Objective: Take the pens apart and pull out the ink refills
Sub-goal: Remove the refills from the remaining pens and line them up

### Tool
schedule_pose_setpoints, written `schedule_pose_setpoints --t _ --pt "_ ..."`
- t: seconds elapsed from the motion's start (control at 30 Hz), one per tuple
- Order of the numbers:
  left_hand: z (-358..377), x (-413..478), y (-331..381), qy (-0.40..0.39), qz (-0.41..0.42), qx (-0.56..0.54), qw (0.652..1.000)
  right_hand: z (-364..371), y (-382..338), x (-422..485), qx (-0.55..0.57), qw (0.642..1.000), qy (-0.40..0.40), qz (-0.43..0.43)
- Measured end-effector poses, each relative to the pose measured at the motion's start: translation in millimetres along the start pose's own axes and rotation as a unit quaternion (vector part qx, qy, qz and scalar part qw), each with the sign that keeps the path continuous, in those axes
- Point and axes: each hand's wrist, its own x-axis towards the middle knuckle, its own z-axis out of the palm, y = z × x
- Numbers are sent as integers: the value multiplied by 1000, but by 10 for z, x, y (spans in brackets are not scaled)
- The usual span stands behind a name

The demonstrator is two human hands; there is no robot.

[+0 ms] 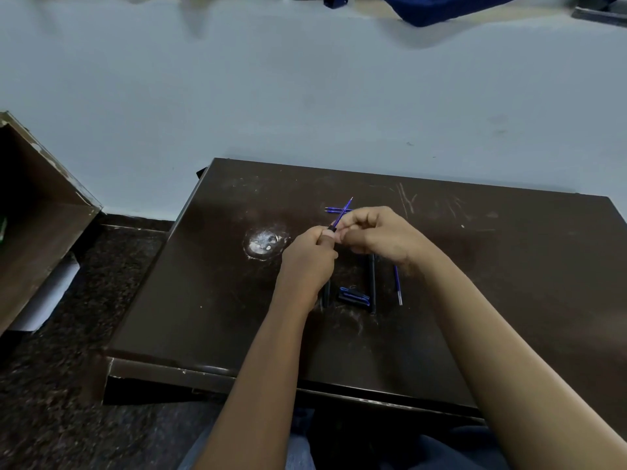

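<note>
Wood of a brown cabinet fills the far left edge, and a white roll lies low beside it on the dark speckled floor. To the right stands a dark brown table with a pale worn spot on its top.

Just right of this spot the left hand is raised above the table. Its fingers are curled tightly around a black pen barrel, of which only the mouth shows. Under the left wrist a short barrel lies on the table, partly hidden.

From the mouth of the held barrel a blue ink refill sticks out, slanting up and to the right, with its tip free in the air. Behind it, loose refills lie flat on the table.

Small pen parts, black and blue, lie together between the two forearms. The right hand meets the left, and its curled fingers pinch the blue ink refill just above the barrel mouth. Below this hand a long barrel lies on the table, and just beside it, further right, a single refill lies with its tip toward the person.
</note>
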Motion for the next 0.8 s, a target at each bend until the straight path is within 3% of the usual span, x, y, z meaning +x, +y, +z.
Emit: schedule_pose_setpoints --t 0.23,0.4,0.47,0.63,0.8 --pt "-20 -18 -9 39 39 44 998 65 157 68 -214 971 36 97" --pt "-23 -38 20 32 39 31 998 285 272 63 -427 883 -78 180" --pt "-28 -47 29 34 40 33 998 362 310 71 -450 865 -113 191" --pt "-39 -48 27 29 38 34 998 403 320 109 -476 851 -113 190" --pt "-30 -40 13 26 40 27 999 403 355 165 -455 856 -115 219"
